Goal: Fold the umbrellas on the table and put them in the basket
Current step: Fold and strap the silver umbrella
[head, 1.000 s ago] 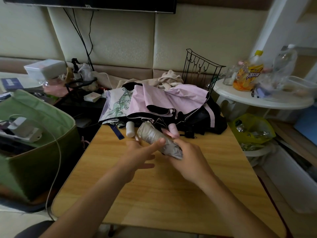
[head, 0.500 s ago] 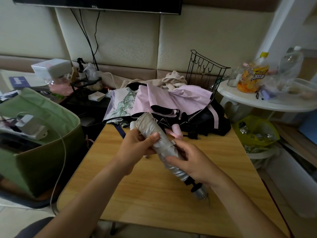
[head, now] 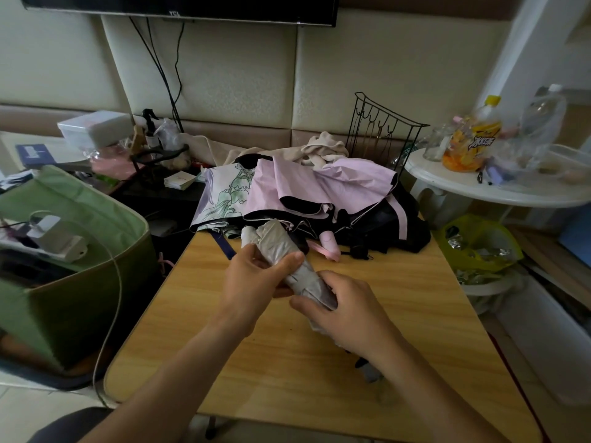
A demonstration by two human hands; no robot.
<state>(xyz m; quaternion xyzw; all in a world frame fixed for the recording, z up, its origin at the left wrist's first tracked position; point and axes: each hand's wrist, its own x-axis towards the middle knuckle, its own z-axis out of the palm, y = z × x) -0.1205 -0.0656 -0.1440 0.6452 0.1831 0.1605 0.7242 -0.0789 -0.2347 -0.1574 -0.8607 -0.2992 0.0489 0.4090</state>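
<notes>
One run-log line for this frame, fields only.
step: rolling grey umbrella | left hand: grips upper end | right hand: grips lower end | pink umbrella: unfolded | basket: no umbrella visible

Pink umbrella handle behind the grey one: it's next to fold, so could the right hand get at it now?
Probably not yet: the right hand grips the grey umbrella. The pink handle itself lies uncovered.

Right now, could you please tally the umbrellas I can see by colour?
Grey umbrella, rolled, in both hands: 1
Pink umbrella, unfolded: 1
Floral-print umbrella, unfolded: 1
Total: 3
</notes>
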